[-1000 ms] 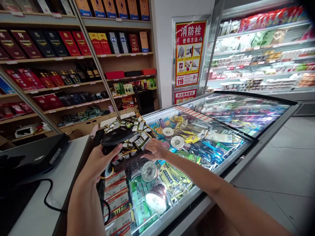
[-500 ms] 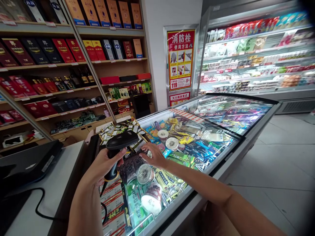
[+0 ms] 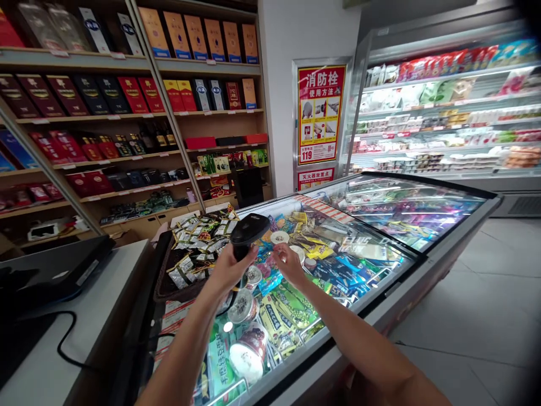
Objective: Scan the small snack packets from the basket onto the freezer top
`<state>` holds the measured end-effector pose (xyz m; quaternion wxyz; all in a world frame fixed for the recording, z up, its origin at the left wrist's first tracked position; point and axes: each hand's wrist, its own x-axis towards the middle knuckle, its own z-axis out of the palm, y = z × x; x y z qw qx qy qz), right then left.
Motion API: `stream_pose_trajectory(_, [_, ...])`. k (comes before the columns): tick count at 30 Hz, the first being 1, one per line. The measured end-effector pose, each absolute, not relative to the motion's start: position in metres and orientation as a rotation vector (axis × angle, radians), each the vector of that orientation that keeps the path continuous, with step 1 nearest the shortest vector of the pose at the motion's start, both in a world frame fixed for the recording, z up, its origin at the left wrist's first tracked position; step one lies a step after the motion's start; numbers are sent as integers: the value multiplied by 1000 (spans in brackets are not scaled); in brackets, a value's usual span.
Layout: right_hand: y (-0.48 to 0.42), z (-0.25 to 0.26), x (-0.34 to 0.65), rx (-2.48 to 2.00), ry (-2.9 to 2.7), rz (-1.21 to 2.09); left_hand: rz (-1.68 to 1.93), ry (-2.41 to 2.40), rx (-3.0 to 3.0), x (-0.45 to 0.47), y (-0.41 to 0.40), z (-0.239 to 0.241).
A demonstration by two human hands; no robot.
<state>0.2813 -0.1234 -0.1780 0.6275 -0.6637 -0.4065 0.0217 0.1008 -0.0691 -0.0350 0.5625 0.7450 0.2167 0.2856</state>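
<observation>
My left hand grips the handle of a black barcode scanner, held up over the glass lid of a chest freezer. The scanner's head points right, toward my right hand, which hovers just beside it with its fingers curled. Whether those fingers pinch a small packet is hidden. Left of both hands, a dark woven basket heaped with small snack packets rests on the freezer's near corner.
A white counter at the left carries a black device and a black cable. Shelves of boxed goods stand behind. A red fire-hydrant sign and an open chiller line the back right.
My right hand left the basket and rose to the right. My left hand carried the scanner right and up, from over the basket to beside the right hand.
</observation>
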Motion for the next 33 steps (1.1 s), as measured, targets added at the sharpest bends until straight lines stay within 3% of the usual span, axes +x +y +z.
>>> stream_pose_trajectory(5, [-124, -188, 280, -1580, -979, 21, 773, 491, 1997, 117, -76, -61])
stream_pose_trajectory(9, [-122, -193, 279, -1608, -1033, -18, 897, 474, 2218, 110, -64, -53])
stream_pose_trajectory(17, [-117, -205, 282, -1725, -1081, -15, 1090, 631, 1848, 65, -10, 11])
stream_pose_trajectory(25, [-105, -216, 284, -1799, -1208, -8, 1457, 624, 1666, 38, 35, -3])
stream_pose_trajectory(33, [-108, -214, 284, -1760, -1109, 109, 979, 793, 1790, 34, 44, -17])
